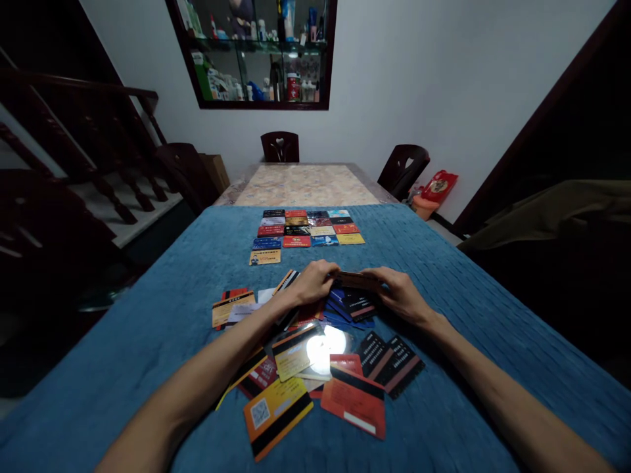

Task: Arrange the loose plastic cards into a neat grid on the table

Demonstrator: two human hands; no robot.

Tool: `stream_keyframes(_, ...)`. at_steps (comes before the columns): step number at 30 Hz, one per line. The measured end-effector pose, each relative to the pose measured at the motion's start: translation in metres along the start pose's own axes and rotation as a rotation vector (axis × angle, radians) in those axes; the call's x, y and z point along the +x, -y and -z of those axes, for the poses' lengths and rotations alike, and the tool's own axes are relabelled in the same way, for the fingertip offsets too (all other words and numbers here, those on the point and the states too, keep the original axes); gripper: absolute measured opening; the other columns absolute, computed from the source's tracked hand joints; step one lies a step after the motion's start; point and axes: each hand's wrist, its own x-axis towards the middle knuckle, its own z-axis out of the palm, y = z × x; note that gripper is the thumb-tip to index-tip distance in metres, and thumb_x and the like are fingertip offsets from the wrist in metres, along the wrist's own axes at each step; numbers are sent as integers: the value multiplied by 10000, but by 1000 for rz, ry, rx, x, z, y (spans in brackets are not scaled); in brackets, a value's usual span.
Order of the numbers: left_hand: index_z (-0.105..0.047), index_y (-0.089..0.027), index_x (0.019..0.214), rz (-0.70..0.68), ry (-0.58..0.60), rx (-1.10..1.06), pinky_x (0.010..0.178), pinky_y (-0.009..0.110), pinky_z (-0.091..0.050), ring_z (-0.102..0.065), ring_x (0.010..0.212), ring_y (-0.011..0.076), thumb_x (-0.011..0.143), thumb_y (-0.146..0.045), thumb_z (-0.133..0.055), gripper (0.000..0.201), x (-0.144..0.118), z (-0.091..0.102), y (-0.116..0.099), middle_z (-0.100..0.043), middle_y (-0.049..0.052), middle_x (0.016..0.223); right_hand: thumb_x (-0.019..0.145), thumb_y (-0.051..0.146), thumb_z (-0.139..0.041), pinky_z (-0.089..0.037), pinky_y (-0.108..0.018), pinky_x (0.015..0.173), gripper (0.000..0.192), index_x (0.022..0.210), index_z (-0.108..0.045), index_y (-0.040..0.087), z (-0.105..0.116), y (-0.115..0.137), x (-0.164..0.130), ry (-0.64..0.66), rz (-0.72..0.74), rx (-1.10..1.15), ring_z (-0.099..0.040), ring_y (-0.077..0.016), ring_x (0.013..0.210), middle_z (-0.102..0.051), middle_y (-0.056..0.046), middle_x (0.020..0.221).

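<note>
Item: brown card (359, 280), which I hold edgewise between my left hand (311, 282) and right hand (400, 293), above a loose heap of magnetic-stripe cards (315, 358) on the blue cloth (148, 341). Beyond: cards in neat rows (308, 231).

No legible text anywhere. Orange card (277, 415) at lower centre of the frame carries a QR code square, not decodable. Black cards (389, 358) right of centre show rows of white print, too small to read. Grid of cards (305, 231) in the upper centre has coloured faces with print, all blurred. Bottles on the shelf (256, 49) at top: labels unreadable.
</note>
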Motion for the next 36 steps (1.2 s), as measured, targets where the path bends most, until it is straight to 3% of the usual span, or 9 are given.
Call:
stream_keyframes(6, -705, -159, 982, 35, -55, -35, 784, 283, -491, -632, 827, 193, 819, -78, -517, 262, 1, 2, -3, -702, 68, 887, 927, 190, -481, -563, -346, 727, 306, 1207, -601, 219, -2, 1, -1, -103, 51, -82, -678, -211, 820, -697, -74, 941)
stream_keyframes(15, -716, -156, 1006, 39, -101, -39, 785, 289, -509, -649, 833, 196, 854, -120, -517, 253, 1, 6, -12, -720, 75, 907, 953, 251, -527, -564, -399, 794, 372, 1319, -475, 213, -5, 5, 0, -208, 227, -248, -651, -254, 947, -649, -117, 1086)
stream_keyframes(29, -700, -154, 974, 57, -134, -100, 786, 278, -515, -674, 857, 189, 824, -80, -523, 244, 3, 16, -17, -741, 64, 927, 927, 251, -557, -538, -390, 735, 394, 1308, -494, 175, -6, 13, 2, -279, 240, -423, -602, -275, 938, -608, -142, 1081)
stream_keyframes(36, -686, -136, 937, 68, -126, -91, 764, 276, -509, -663, 819, 187, 817, -59, -523, 216, 5, 23, -20, -732, 75, 895, 915, 238, -569, -531, -394, 777, 398, 1299, -496, 164, -6, 19, 4, -320, 260, -529, -559, -277, 957, -589, -144, 1080)
